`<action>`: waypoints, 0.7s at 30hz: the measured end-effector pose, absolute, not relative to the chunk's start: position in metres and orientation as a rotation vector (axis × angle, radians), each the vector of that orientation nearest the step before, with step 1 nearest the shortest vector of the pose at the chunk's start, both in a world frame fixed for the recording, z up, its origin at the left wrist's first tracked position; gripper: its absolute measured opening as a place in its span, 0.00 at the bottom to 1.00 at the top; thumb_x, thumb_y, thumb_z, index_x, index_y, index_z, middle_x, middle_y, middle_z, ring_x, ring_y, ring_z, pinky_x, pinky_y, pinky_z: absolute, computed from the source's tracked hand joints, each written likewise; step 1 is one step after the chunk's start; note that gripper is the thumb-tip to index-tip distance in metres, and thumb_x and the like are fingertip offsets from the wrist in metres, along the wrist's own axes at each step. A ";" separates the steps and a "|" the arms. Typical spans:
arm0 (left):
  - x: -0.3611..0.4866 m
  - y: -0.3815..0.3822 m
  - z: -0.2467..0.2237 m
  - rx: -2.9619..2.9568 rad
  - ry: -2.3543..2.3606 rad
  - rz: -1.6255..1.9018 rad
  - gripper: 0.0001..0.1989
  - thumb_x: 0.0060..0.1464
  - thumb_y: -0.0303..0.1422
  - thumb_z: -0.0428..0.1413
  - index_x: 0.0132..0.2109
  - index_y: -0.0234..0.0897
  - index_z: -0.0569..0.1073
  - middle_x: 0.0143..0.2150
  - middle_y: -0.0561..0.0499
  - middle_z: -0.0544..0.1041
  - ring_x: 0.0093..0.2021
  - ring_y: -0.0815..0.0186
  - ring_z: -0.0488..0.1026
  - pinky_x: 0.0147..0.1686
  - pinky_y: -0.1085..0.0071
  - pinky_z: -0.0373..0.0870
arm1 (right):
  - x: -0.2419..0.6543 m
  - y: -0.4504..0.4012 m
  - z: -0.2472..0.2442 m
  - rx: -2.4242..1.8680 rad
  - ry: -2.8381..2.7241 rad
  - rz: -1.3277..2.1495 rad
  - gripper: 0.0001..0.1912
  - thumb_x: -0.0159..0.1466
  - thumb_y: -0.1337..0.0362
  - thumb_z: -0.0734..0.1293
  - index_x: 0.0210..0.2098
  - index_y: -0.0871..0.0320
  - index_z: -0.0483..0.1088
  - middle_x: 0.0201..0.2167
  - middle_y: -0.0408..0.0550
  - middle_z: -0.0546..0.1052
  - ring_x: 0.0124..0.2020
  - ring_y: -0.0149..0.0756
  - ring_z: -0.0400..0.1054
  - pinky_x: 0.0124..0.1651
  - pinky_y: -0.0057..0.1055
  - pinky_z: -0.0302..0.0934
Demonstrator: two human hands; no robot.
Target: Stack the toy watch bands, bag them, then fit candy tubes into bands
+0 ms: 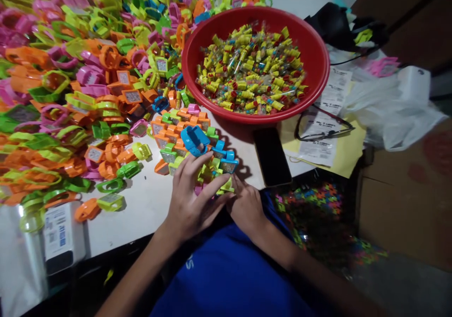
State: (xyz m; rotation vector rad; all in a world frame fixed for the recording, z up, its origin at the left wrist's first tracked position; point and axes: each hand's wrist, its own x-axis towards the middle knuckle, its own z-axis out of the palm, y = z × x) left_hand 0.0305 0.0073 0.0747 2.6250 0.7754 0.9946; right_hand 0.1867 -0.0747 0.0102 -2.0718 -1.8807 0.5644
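A tight block of plastic toy watches [171, 131] stands in rows on the white table, in orange, green, yellow, pink and blue. My left hand [190, 199] is closed around the near side of this block, its fingers bent over yellow and pink pieces. A blue toy watch [194, 139] lies on top, touching the left fingertips. Beside it, my right hand [247, 206] is closed at the block's near right corner, close to a yellow-green piece. Its fingertips are partly hidden, and what they hold cannot be made out.
Loose toy watches [88, 86] heap across the left. A red basin [256, 114] holds many small yellow-wrapped clear tubes. On the right are a dark phone [271, 157], eyeglasses [325, 133], label sheets [332, 98] and a plastic bag [395, 112]. A white box [65, 234] sits lower left.
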 end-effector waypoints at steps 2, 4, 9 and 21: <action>0.031 0.007 0.075 2.656 0.784 0.979 0.20 0.63 0.33 0.66 0.60 0.44 0.73 0.72 0.37 0.65 0.70 0.46 0.67 0.67 0.39 0.68 | 0.191 -0.072 0.018 -2.055 -1.884 0.626 0.26 0.70 0.72 0.62 0.67 0.66 0.71 0.62 0.66 0.79 0.53 0.53 0.80 0.55 0.44 0.73; 0.030 0.005 0.075 2.657 0.822 0.972 0.19 0.65 0.35 0.65 0.60 0.42 0.74 0.70 0.37 0.67 0.69 0.46 0.68 0.67 0.41 0.68 | 0.199 -0.070 0.025 -1.985 -1.879 0.709 0.26 0.68 0.74 0.62 0.64 0.63 0.72 0.60 0.64 0.80 0.54 0.52 0.79 0.55 0.43 0.73; 0.027 0.003 0.078 2.607 0.987 1.015 0.24 0.68 0.35 0.61 0.68 0.36 0.71 0.66 0.34 0.66 0.69 0.47 0.66 0.70 0.46 0.65 | 0.225 -0.067 0.034 -1.768 -1.554 0.799 0.17 0.70 0.71 0.62 0.54 0.56 0.75 0.49 0.55 0.83 0.50 0.46 0.79 0.53 0.40 0.73; 0.035 0.009 0.072 2.615 1.064 1.017 0.22 0.68 0.31 0.59 0.67 0.40 0.73 0.65 0.38 0.67 0.68 0.50 0.66 0.74 0.46 0.58 | 0.225 -0.035 0.048 -1.211 -1.011 1.187 0.15 0.75 0.52 0.68 0.56 0.50 0.74 0.54 0.46 0.78 0.55 0.40 0.74 0.60 0.36 0.67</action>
